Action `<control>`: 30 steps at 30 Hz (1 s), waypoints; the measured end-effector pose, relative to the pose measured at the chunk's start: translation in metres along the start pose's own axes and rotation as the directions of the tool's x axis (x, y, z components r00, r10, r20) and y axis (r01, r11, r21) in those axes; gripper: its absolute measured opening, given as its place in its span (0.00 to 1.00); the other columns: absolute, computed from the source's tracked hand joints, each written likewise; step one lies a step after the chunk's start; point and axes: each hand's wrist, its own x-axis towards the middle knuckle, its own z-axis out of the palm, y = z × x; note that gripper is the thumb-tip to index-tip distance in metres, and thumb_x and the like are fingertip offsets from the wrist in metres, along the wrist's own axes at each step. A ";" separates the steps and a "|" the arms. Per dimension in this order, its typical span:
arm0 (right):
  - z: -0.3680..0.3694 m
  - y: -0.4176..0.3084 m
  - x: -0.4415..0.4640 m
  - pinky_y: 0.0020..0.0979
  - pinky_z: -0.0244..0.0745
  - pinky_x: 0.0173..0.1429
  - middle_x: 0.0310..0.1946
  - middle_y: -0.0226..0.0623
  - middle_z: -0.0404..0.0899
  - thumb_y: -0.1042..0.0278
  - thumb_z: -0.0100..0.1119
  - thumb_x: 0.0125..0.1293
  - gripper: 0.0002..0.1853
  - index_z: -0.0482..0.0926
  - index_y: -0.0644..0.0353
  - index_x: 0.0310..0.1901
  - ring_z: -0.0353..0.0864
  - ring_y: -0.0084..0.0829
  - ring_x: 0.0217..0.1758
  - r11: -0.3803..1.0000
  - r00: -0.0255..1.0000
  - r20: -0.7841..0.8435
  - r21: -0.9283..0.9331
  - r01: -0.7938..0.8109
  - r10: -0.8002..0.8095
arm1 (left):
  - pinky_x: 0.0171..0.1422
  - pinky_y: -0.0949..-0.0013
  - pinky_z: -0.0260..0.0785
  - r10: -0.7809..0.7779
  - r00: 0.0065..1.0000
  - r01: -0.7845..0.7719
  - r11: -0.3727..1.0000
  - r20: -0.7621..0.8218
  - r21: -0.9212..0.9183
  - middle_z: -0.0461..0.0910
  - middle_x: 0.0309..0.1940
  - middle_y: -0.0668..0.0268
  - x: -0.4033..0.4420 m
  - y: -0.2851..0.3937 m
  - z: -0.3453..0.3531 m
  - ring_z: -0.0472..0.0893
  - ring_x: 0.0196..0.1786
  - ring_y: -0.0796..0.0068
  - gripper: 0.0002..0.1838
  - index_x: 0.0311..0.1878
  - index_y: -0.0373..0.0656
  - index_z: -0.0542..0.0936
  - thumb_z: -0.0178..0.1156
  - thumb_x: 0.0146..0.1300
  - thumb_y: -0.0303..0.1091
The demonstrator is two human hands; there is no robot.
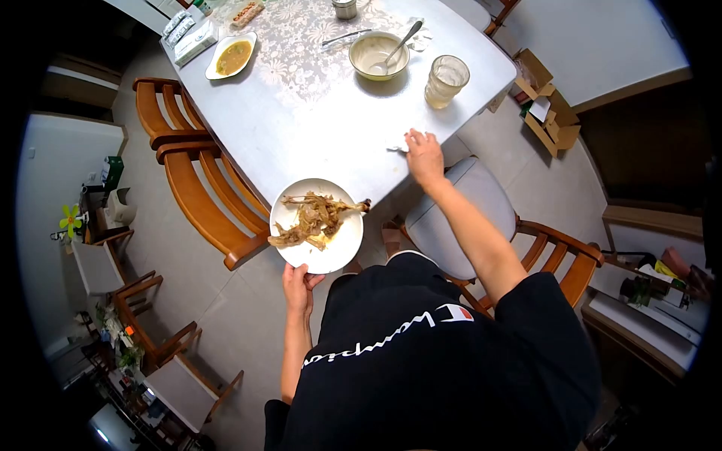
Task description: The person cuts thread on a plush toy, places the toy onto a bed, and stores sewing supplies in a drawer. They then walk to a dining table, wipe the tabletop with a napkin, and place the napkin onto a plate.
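My left hand (299, 284) grips the near rim of a white plate (342, 252) at the table's near corner. Meat scraps and bones (316, 218) lie on that plate, one bone poking over its right rim. My right hand (425, 154) is at the table's right edge, fingers curled beside a small whitish scrap (397, 149); whether they hold anything is too small to tell. Farther up the table stand a bowl (362, 59) with a spoon (402, 43) in it and a clear glass (447, 79).
The table (278, 128) also bears a dish of yellowish soup (233, 57), a tissue pack (195, 41) and a metal can (344, 9). Wooden chairs (199, 195) line its left side; a grey-cushioned chair (459, 218) is below my right forearm. Cardboard boxes (553, 124) sit by the wall.
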 end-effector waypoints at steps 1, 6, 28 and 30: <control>-0.003 -0.012 -0.007 0.37 0.70 0.50 0.48 0.34 0.74 0.74 0.56 0.48 0.17 0.77 0.58 0.43 0.71 0.42 0.47 1.000 1.000 -0.007 0.015 0.010 -0.010 | 0.33 0.72 0.80 0.022 1.000 -0.022 1.000 0.000 -0.013 0.78 0.39 0.58 -0.001 -0.001 0.001 0.82 0.34 0.71 0.19 0.54 0.37 0.65 0.48 0.59 0.29; -0.005 -0.048 -0.044 0.36 0.70 0.49 0.44 0.35 0.74 0.74 0.57 0.48 0.17 0.77 0.58 0.43 0.71 0.40 0.46 0.995 1.000 -0.011 0.101 0.003 -0.002 | 0.34 0.72 0.79 0.053 0.998 -0.053 0.998 -0.017 -0.023 0.77 0.40 0.58 -0.006 -0.007 -0.002 0.81 0.35 0.72 0.18 0.54 0.37 0.65 0.48 0.59 0.28; 0.014 -0.063 -0.006 0.40 0.69 0.48 0.36 0.45 0.72 0.69 0.57 0.53 0.15 0.75 0.55 0.45 0.74 0.46 0.41 0.759 0.920 0.216 0.521 -0.391 0.326 | 0.34 0.73 0.79 0.047 0.997 -0.051 0.997 -0.068 -0.058 0.77 0.40 0.58 -0.005 -0.012 0.008 0.81 0.35 0.72 0.19 0.55 0.35 0.64 0.47 0.59 0.28; 0.005 -0.036 0.030 0.39 0.70 0.45 0.38 0.43 0.72 0.72 0.54 0.54 0.19 0.71 0.50 0.50 0.75 0.45 0.40 0.774 0.880 0.064 0.450 -0.446 0.471 | 0.34 0.73 0.79 0.061 0.994 -0.067 0.996 -0.093 -0.064 0.78 0.39 0.58 -0.007 -0.011 0.011 0.82 0.33 0.72 0.19 0.54 0.35 0.64 0.47 0.59 0.28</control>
